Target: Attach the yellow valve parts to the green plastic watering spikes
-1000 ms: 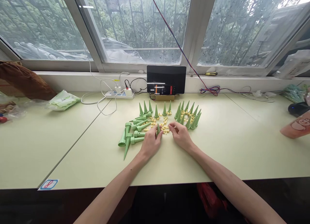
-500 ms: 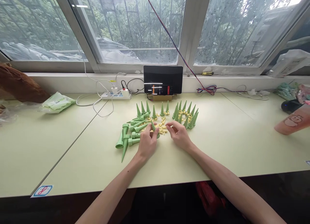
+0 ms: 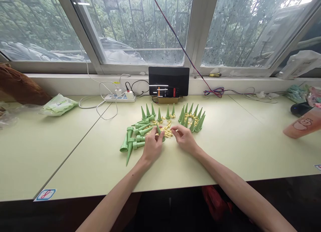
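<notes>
My left hand [image 3: 151, 147] is closed on a green plastic cone [image 3: 159, 132], tilted with its tip pointing up and left. My right hand [image 3: 186, 140] hovers just to its right, fingers curled in a pinch over a scatter of small yellow parts [image 3: 167, 130]; what it pinches is too small to make out. Several green cones lie flat in a heap [image 3: 136, 136] left of my left hand. More cones stand upright in a row [image 3: 157, 113] behind and in a ring [image 3: 192, 118] at the right.
The pale green table [image 3: 75, 158] runs under a window. A dark tablet with a phone [image 3: 168, 86] leans on the sill, beside a power strip [image 3: 120, 97] with cables. A green packet [image 3: 59, 104] lies far left; a pink bottle [image 3: 302, 126] and dark mouse [image 3: 299, 108] far right.
My left hand lifted and tilted the green cone from upright on the table. My right hand shifted slightly left over the yellow parts. The camera dipped a little.
</notes>
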Available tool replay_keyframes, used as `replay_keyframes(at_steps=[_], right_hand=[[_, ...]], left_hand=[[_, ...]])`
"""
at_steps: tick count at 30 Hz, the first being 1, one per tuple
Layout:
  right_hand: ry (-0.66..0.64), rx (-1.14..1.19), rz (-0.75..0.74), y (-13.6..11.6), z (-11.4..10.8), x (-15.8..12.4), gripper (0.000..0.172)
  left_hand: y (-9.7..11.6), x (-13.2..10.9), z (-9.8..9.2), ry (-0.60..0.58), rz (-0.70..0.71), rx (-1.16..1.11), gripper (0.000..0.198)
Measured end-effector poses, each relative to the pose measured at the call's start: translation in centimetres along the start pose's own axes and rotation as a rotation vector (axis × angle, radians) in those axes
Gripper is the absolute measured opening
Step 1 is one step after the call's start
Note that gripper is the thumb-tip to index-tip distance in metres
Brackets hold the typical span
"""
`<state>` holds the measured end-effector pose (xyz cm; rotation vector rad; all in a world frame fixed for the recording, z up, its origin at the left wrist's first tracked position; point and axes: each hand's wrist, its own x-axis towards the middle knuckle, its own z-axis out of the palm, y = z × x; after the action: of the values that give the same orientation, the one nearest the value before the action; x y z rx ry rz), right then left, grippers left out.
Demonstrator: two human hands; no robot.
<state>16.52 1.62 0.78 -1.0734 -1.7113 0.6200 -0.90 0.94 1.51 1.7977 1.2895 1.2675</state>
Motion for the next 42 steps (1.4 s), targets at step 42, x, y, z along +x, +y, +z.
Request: replay_keyframes(at_steps=[42], right_hand=[[-0.14, -0.059, -0.026, 1.2, 0.4, 0.1, 0.011]], left_hand=[[-0.3, 0.4, -0.1, -0.072, 0.027, 0.093, 0.017]])
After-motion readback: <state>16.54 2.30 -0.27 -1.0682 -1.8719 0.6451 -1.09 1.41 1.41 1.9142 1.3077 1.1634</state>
